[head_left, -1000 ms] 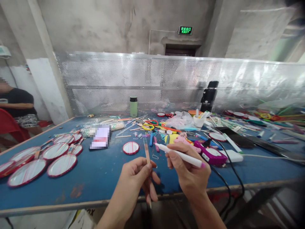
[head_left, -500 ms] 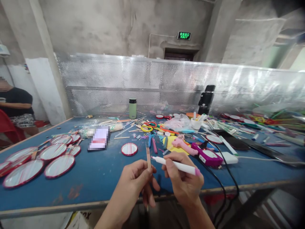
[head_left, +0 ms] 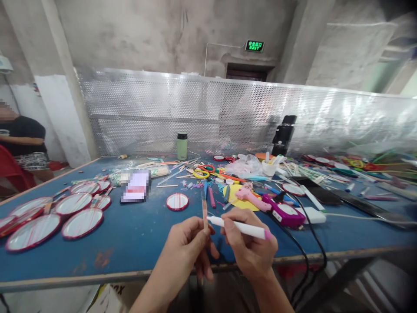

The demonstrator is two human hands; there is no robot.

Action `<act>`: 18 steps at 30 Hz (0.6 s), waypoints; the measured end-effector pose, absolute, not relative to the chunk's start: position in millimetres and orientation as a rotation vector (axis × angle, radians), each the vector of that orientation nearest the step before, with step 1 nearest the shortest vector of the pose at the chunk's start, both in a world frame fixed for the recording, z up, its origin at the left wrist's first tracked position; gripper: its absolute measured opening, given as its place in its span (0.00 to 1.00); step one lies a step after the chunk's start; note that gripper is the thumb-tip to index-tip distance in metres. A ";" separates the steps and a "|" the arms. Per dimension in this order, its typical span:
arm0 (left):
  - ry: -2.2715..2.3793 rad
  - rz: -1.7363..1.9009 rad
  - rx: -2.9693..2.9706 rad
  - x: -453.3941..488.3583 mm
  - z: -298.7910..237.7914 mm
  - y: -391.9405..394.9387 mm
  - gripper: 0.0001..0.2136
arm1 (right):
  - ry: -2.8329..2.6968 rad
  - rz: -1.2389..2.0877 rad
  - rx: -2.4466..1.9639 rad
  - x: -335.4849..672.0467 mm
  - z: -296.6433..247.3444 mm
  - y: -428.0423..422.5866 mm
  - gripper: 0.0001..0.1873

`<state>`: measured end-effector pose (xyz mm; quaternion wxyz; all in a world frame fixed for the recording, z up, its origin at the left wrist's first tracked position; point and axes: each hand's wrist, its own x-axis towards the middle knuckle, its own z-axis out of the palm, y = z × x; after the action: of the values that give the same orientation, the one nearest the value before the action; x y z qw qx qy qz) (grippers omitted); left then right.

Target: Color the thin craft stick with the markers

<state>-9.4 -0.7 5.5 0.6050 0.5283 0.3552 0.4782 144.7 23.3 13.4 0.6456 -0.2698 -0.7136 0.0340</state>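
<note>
While my left fingers (head_left: 198, 241) pinch the stick (head_left: 204, 208) at six o'clock, my right fingers (head_left: 232, 229) hold the pen (head_left: 249, 229), its tip (head_left: 210, 219) by the stick's three o'clock side; touching or not, I can't tell. I should hold the stick steady and press softly.

Counted 1 L hand (head_left: 190, 245), 1 R hand (head_left: 250, 239), 1 held stick (head_left: 204, 208), 1 held marker (head_left: 246, 228), 1 lit phone (head_left: 136, 186), 1 grn bottle (head_left: 182, 148), 1 blk flask (head_left: 282, 138). Rnd discs (head_left: 177, 202): 1 mid-table, 7+ at L.
</note>
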 end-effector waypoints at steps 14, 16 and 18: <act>0.841 1.102 1.229 -8.7 7.0 -0.8 0.19 | -1.645 0.038 -0.638 143.9 15.0 24.3 0.07; 0.848 1.098 1.228 -8.8 7.3 -1.3 0.20 | -1.656 0.041 -0.654 143.3 15.5 24.0 0.07; 0.850 1.096 1.227 -8.8 7.9 -2.3 0.20 | -1.660 0.032 -0.661 143.0 15.9 23.5 0.07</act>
<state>-8.8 -2.3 7.9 0.6011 0.5294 0.3669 0.4731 143.0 23.5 15.9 0.6267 -0.2884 -0.7238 0.0141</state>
